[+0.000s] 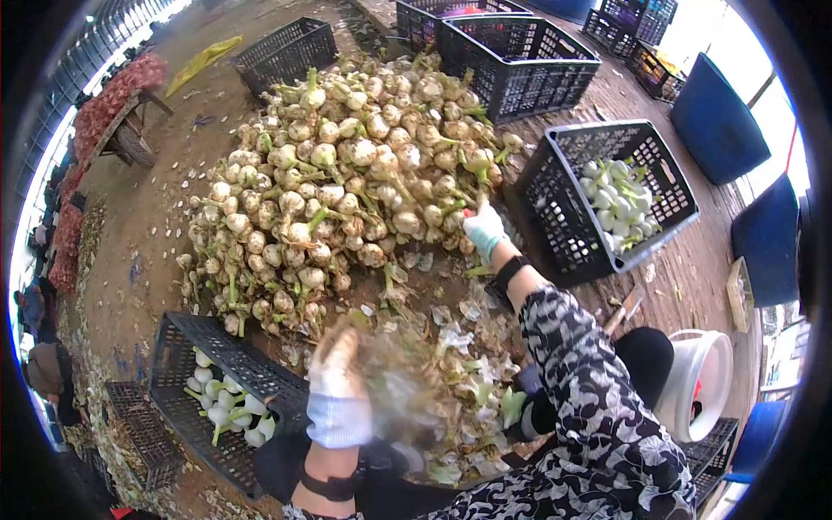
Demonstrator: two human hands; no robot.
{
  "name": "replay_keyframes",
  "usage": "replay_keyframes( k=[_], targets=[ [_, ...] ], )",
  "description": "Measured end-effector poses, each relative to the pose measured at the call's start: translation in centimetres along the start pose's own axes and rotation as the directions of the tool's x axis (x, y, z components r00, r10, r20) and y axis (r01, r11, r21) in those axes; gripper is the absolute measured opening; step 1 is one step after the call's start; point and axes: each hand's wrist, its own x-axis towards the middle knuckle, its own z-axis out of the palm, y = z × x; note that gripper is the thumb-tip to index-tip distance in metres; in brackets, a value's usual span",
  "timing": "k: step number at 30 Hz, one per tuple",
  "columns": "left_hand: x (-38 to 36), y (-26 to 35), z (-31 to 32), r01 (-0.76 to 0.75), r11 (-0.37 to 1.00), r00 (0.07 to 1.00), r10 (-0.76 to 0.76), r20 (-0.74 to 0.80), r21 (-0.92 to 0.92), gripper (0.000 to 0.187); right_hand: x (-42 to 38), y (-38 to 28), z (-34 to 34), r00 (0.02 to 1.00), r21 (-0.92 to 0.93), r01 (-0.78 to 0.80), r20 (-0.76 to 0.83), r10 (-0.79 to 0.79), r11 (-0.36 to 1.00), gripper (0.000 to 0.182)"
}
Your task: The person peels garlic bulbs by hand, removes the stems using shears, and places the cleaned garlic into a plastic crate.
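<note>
My right hand (485,230), in a pale glove, reaches into the right edge of a large pile of garlic-like bulbs (347,165) with green stems. Its fingers are closed, with a small red piece (469,212) showing at them and a bulb's stem just above; I cannot tell what they hold. My left hand (339,368), in a white glove with soiled fingers, is stretched out low in front of the pile. Motion-blurred papery skins (399,373) are right beside it. Cleaned white bulbs (227,400) lie in the black crate (260,368) left of it.
A black crate (563,221) with more cleaned bulbs (620,204) stands to the right. Loose skins (477,364) cover the floor between my legs. A white bucket (693,381) is at my right, near a wooden-handled tool (626,309). More black crates (520,74) stand behind the pile.
</note>
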Motion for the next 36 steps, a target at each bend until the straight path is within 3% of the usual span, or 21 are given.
replay_keyframes(
  k=[1, 3, 5, 7, 9, 10, 12, 13, 16, 17, 19, 20, 24, 25, 27, 28, 29, 31, 32, 34, 36],
  targets=[
    [0.2, 0.5, 0.1, 0.126, 0.991, 0.992, -0.125, 0.018, -0.036, 0.024, 1.4, -0.6, 0.6, 0.993, -0.210, -0.103, 0.029, 0.111, 0.972, 0.084],
    [0.4, 1.5, 0.5, 0.248, 0.966, 0.969, -0.246, 0.034, -0.072, 0.024, 3.7, -1.2, 1.5, 0.980, -0.199, -0.163, 0.078, 0.182, 0.966, 0.082],
    [0.8, 0.4, 0.2, 0.063, 0.996, 0.994, -0.068, 0.089, 0.058, 0.027, 4.3, -1.5, 2.7, 0.999, -0.191, 0.006, 0.043, 0.002, 0.981, 0.055],
    [1.2, 0.4, 0.1, 0.083, 0.994, 0.991, -0.091, 0.100, 0.077, 0.029, 4.4, -0.8, 4.9, 0.992, -0.244, 0.119, -0.019, -0.128, 0.962, 0.036],
    [1.4, 0.8, 0.2, 0.113, 0.990, 0.986, -0.123, 0.116, 0.089, 0.032, 0.8, -2.4, 5.1, 0.983, -0.040, 0.137, -0.121, -0.141, 0.990, 0.026],
    [1.7, 1.2, 0.4, 0.200, 0.979, 0.976, -0.203, 0.083, 0.041, 0.034, -1.2, -2.9, 5.0, 0.983, 0.235, 0.158, -0.134, -0.129, 0.959, 0.020],
    [2.0, 0.9, 0.3, 0.292, 0.956, 0.955, -0.292, 0.055, 0.011, 0.043, -4.9, -3.5, 3.2, 0.978, 0.617, 0.157, 0.009, -0.206, 0.771, 0.022],
    [1.9, 1.0, 0.4, 0.297, 0.955, 0.954, -0.297, 0.045, 0.007, 0.043, -8.4, -5.4, 0.7, 0.951, 0.785, -0.122, 0.268, -0.154, 0.608, 0.030],
    [1.5, -1.1, -0.3, 0.266, 0.962, 0.950, -0.250, 0.187, -0.066, 0.052, -15.6, -8.0, -3.1, 0.895, 0.862, -0.102, 0.297, -0.333, 0.497, 0.035],
    [1.6, 0.4, 0.1, 0.532, 0.785, 0.838, -0.436, 0.327, -0.318, 0.052, -17.0, -8.0, -3.8, 0.861, 0.867, -0.107, 0.326, -0.390, 0.487, 0.034],
    [0.8, 0.4, 0.5, 0.555, 0.736, 0.812, -0.380, 0.443, -0.387, 0.050, -19.3, -8.6, -5.1, 0.785, 0.797, 0.106, 0.300, -0.542, 0.595, 0.034],
    [0.7, -0.4, 0.5, 0.334, 0.912, 0.870, -0.200, 0.451, -0.239, 0.046, -20.3, -8.9, -5.8, 0.787, 0.793, 0.012, 0.368, -0.495, 0.609, 0.037],
    [-0.8, 1.2, 0.4, 0.467, 0.812, 0.806, -0.228, 0.546, -0.351, 0.041, -23.2, -11.2, -6.4, 0.840, 0.890, -0.051, 0.283, -0.464, 0.452, 0.046],
    [-0.4, 0.7, 0.5, 0.367, 0.856, 0.867, -0.173, 0.466, -0.364, 0.043, -23.4, -10.3, -5.8, 0.785, 0.876, -0.156, 0.390, -0.482, 0.456, 0.044],
    [0.1, 0.6, 0.8, 0.156, 0.916, 0.955, -0.044, 0.294, -0.369, 0.054, -24.9, -10.2, -5.2, 0.798, 0.809, -0.131, 0.430, -0.423, 0.573, 0.043],
    [-0.6, 0.4, 1.3, -0.019, 0.975, 0.982, 0.059, 0.179, -0.221, 0.068, -25.5, -10.4, -5.1, 0.805, 0.759, -0.115, 0.450, -0.388, 0.641, 0.044],
    [-0.9, 0.4, 1.3, -0.024, 0.974, 0.981, 0.066, 0.182, -0.225, 0.068, -25.7, -10.7, -5.2, 0.835, 0.663, 0.018, 0.402, -0.376, 0.749, 0.040],
    [-1.2, 0.1, 1.3, -0.412, 0.911, 0.899, 0.406, 0.164, 0.004, 0.072, -25.9, -10.6, -4.3, 0.867, 0.635, 0.067, 0.344, -0.359, 0.770, 0.035],
    [-1.5, 0.6, 1.2, -0.453, 0.886, 0.886, 0.435, 0.164, 0.096, 0.073, -26.1, -11.1, -4.0, 0.868, 0.633, 0.074, 0.340, -0.362, 0.771, 0.035],
    [-1.5, 0.5, 1.0, -0.444, 0.894, 0.889, 0.431, 0.155, 0.065, 0.075, -26.5, -12.4, -3.6, 0.855, 0.806, 0.228, 0.102, -0.508, 0.546, 0.034],
    [-1.8, 0.8, 0.8, -0.428, 0.903, 0.897, 0.419, 0.140, 0.038, 0.077, -26.6, -12.3, -4.5, 0.861, 0.753, 0.150, 0.219, -0.459, 0.641, 0.034]
  ],
)
